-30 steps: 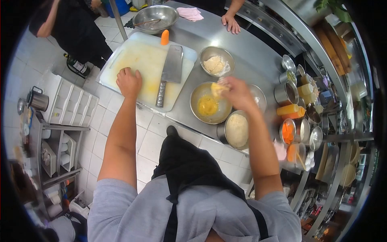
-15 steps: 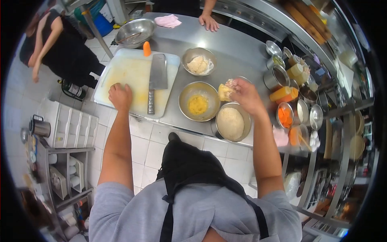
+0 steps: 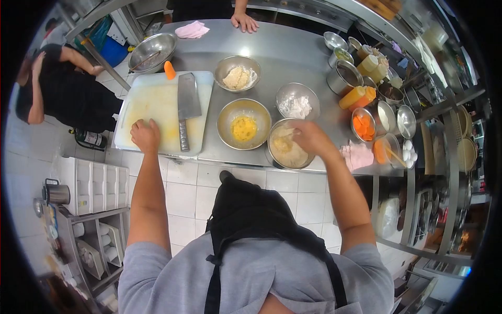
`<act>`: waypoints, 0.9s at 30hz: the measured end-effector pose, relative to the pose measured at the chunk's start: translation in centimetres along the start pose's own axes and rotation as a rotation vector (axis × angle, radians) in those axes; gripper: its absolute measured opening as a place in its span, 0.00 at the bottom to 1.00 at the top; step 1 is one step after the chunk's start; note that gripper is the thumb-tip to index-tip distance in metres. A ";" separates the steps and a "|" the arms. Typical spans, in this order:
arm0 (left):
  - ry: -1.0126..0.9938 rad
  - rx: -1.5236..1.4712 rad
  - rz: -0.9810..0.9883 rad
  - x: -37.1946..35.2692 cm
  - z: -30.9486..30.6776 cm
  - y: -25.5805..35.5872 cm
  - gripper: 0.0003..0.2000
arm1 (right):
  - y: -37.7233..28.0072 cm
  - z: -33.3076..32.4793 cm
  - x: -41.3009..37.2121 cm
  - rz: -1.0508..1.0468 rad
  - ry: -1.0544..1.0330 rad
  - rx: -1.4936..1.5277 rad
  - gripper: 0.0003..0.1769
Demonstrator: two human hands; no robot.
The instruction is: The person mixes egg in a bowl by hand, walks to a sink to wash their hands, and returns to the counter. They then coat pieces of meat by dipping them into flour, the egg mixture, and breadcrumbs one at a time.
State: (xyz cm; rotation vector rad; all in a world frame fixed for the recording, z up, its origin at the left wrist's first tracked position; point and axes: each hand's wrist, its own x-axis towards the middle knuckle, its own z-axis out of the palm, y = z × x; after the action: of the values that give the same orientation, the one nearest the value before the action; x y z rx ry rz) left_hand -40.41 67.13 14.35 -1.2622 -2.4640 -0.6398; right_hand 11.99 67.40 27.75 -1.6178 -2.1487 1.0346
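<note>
Board [image 3: 165, 108] under left hand [image 3: 145, 136], bowl [image 3: 270, 148] under right hand [image 3: 309, 138]

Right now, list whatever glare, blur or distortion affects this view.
Head view: glare whitens the steel table just beyond the bowl of pale mixture; the right hand looks softly blurred, the left hand crisper; fisheye distortion bows the shelving at the right edge, and the corners go black.

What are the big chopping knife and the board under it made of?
The knife looks like metal, probably steel: its blade is grey with a soft shine. The cutting board seems to be plastic, pale and smooth with yellowish stains and no wood grain showing, though I can't be sure.
</note>
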 end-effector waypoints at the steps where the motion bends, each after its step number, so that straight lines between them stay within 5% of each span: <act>1: -0.002 0.000 0.001 0.0 0.0 0.0 0.23 | 0.2 -0.1 -0.3 0.003 0.001 0.003 0.23; 4: 0.001 0.013 0.002 0.1 0.1 0.0 0.23 | 1.3 0.3 -1.6 -0.021 -0.019 -0.285 0.22; 6: -0.006 0.006 0.017 0.0 0.0 0.0 0.23 | 2.1 2.6 -1.6 0.028 -0.237 -0.532 0.21; 9: -0.016 0.009 0.012 0.0 0.0 0.0 0.23 | 0.4 3.8 -1.6 0.054 -0.168 -0.594 0.19; 13: 0.000 0.012 0.025 0.1 0.4 -0.3 0.23 | 3.6 3.6 0.3 0.136 -0.250 -0.452 0.20; 22: -0.012 0.004 0.032 0.0 0.3 -0.4 0.23 | -0.4 1.3 0.0 -0.238 0.041 -0.254 0.15; 25: -0.025 0.018 0.015 0.1 0.2 -0.3 0.23 | -2.2 -0.7 1.1 -0.081 -0.029 -0.304 0.16; 27: -0.032 0.014 0.008 0.1 0.2 -0.3 0.23 | -4.3 -2.3 0.7 0.178 -0.157 0.079 0.17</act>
State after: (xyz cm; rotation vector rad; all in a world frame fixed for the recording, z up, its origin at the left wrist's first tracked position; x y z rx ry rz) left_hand -40.71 67.18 14.17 -1.2864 -2.4837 -0.6040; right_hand 9.92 68.39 32.08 -1.7692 -2.0584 1.3235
